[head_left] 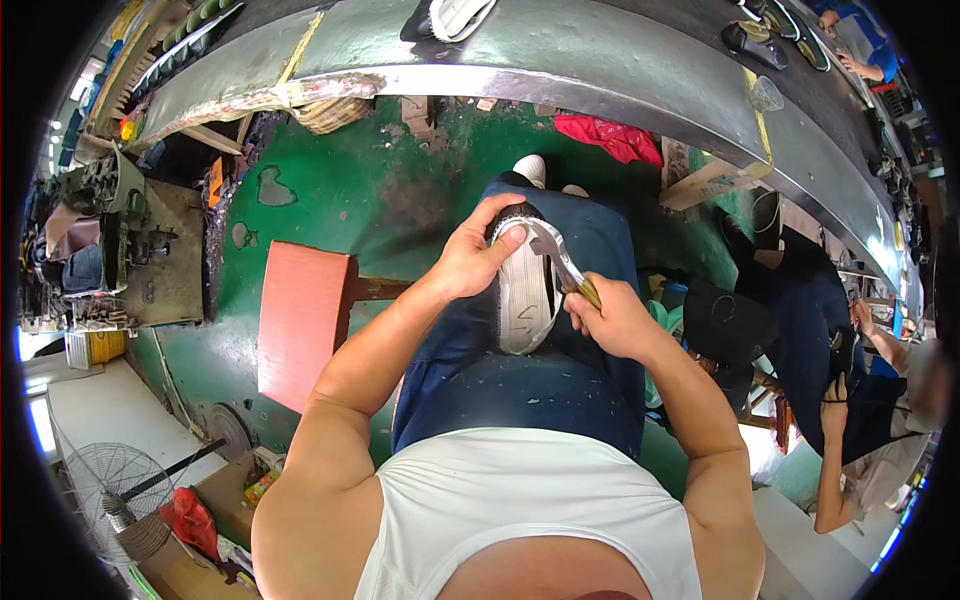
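A shoe (523,300) with a pale, ribbed sole lies sole up on my lap, over the dark blue apron (520,400). My left hand (475,250) grips its far end, the thumb pressed on the sole and the fingers around the dark upper. In my right hand (615,315) is a curved steel hand tool (562,262) with a yellowish handle. Its head touches the sole's right edge near the far end; whether it has jaws is hard to see. A white strip runs along the sole's edge.
Ahead stands a long metal-edged bench (560,85) bearing shoes (460,18). To my left are a reddish box-like seat (305,325) and a fan (115,505). A red cloth (610,138) lies under the bench. At right a co-worker (880,400) sits close by.
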